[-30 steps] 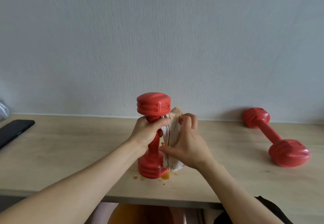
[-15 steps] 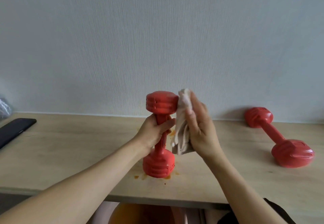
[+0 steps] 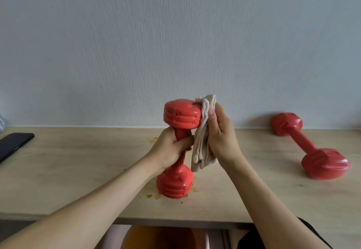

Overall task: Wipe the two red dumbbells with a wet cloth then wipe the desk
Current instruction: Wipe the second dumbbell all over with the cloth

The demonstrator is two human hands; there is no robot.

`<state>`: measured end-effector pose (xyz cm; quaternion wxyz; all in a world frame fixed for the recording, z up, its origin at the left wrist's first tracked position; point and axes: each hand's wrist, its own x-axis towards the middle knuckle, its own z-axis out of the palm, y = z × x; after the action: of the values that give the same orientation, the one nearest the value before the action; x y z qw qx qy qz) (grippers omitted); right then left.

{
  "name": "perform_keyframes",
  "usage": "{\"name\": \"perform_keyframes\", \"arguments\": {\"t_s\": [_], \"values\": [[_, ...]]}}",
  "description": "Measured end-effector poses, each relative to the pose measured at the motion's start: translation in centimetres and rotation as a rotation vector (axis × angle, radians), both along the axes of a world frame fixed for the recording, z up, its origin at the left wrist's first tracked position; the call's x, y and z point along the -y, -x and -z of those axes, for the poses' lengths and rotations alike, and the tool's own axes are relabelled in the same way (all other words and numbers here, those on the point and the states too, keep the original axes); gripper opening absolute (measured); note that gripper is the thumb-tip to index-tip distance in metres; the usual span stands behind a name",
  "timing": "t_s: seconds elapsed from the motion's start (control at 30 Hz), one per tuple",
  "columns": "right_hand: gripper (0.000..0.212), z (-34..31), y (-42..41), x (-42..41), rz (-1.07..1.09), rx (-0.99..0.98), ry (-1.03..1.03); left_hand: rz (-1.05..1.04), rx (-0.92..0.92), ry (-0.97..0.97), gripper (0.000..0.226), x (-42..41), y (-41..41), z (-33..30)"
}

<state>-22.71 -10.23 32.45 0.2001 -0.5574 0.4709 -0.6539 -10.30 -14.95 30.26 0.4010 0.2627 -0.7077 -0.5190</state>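
Observation:
A red dumbbell (image 3: pixel 180 115) stands nearly upright over the wooden desk (image 3: pixel 78 170), its lower head close to the desk top. My left hand (image 3: pixel 172 147) grips its handle. My right hand (image 3: pixel 219 133) holds a folded beige cloth (image 3: pixel 203 137) and presses it against the right side of the dumbbell's upper head. A second red dumbbell (image 3: pixel 310 147) lies on its side on the desk at the right, near the wall.
Orange stains (image 3: pixel 156 195) mark the desk around the base of the held dumbbell, and another spot (image 3: pixel 153 140) lies behind it. A black phone (image 3: pixel 13 145) rests at the desk's left edge. The wall runs along the back.
My right hand slid the cloth up from the handle to the upper head. The dumbbell shifted slightly right and tilted in my left hand.

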Motion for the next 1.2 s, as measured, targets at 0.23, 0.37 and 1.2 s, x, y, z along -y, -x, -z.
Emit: {"name": "perform_keyframes", "arguments": {"t_s": [0.23, 0.37, 1.2], "values": [[0.024, 0.1, -1.0, -0.6, -0.052, -0.043, 0.035, -0.036, 0.038, 0.009, 0.009, 0.2, -0.1, -0.3], [0.025, 0.3, -1.4, -0.4, -0.093, -0.09, 0.097, -0.068, 0.042, 0.048, 0.009, 0.2, -0.3, -0.1], [0.022, 0.8, -0.5, 0.2, 0.011, 0.094, 0.071, -0.015, 0.065, 0.075, 0.03, -0.6, -0.4, -0.5]]}}
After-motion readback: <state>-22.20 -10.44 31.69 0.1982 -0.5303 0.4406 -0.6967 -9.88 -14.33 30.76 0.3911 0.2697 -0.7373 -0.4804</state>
